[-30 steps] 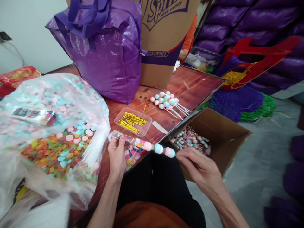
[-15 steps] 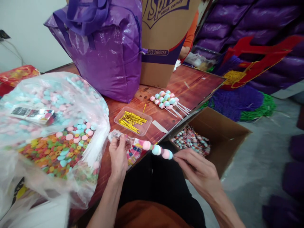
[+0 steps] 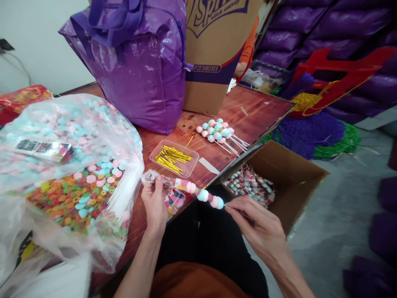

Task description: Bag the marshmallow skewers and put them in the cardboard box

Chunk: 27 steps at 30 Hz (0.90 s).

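Note:
My left hand (image 3: pixel 155 203) pinches a small clear printed wrapper bag (image 3: pixel 169 181) at the table's front edge. In my right hand (image 3: pixel 256 217), thumb and fingers close on the stick end of a candy skewer (image 3: pixel 203 195) with pink, blue and white round pieces. Its far end sits in the mouth of the wrapper bag. More printed wrapper bags (image 3: pixel 174 200) lie under it on the table. Just beyond is a clear plastic tray (image 3: pixel 190 167) of gold twist ties (image 3: pixel 172 158). Farther back lies a bunch of candy skewers (image 3: pixel 215 130) with white sticks.
A large clear plastic bag (image 3: pixel 40 111) of loose candies covers the left side. Behind stand a purple bag (image 3: pixel 139 82) and a cardboard carton (image 3: pixel 201 97). An open box (image 3: pixel 294 169) of wrapped skewers is below right. Another person's orange sleeve (image 3: pixel 248 49) shows behind the carton.
The candy skewer has moved slightly left, its tip farther into the wrapper bag. My right hand has followed it left a little; my left hand has barely moved.

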Each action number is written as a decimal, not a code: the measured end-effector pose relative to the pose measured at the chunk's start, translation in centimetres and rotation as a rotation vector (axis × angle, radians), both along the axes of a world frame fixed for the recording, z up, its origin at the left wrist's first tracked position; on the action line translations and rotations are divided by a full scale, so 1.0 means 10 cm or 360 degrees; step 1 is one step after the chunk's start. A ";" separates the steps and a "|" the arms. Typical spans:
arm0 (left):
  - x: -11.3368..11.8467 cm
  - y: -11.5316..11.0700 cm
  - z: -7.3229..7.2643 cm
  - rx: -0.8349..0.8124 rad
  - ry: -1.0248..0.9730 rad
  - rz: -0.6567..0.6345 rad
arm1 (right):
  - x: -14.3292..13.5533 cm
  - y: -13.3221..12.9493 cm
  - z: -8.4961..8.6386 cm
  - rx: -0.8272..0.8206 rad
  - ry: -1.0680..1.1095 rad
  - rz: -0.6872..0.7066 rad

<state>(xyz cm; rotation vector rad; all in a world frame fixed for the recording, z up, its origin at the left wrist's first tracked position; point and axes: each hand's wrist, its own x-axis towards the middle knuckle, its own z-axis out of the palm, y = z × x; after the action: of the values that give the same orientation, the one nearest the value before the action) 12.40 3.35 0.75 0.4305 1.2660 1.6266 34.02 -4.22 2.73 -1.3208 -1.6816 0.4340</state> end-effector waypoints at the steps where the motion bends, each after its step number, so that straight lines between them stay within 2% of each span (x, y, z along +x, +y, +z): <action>1: 0.01 0.00 0.00 -0.0003 0.0005 -0.0004 | 0.00 0.00 -0.01 0.0007 0.0009 -0.0002; 6: -0.01 0.00 -0.02 0.0001 -0.0010 -0.0034 | 0.01 0.00 -0.03 -0.0010 0.0039 0.0027; 12: -0.07 0.00 -0.01 0.0097 0.0078 -0.0216 | 0.03 0.03 0.00 -0.0230 0.0159 0.0126; 20: -0.07 -0.01 -0.05 0.0210 0.0351 -0.0120 | 0.00 0.01 -0.08 -0.0176 0.0096 0.0062; 27: -0.09 -0.03 -0.04 0.0190 0.0298 -0.0193 | 0.03 -0.02 -0.07 -0.0311 0.0091 0.0098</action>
<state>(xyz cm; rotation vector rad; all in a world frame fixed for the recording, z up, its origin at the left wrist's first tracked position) 11.52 3.06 0.38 0.7343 1.2573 1.5923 34.29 -4.40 2.07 -1.3855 -1.6687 0.6808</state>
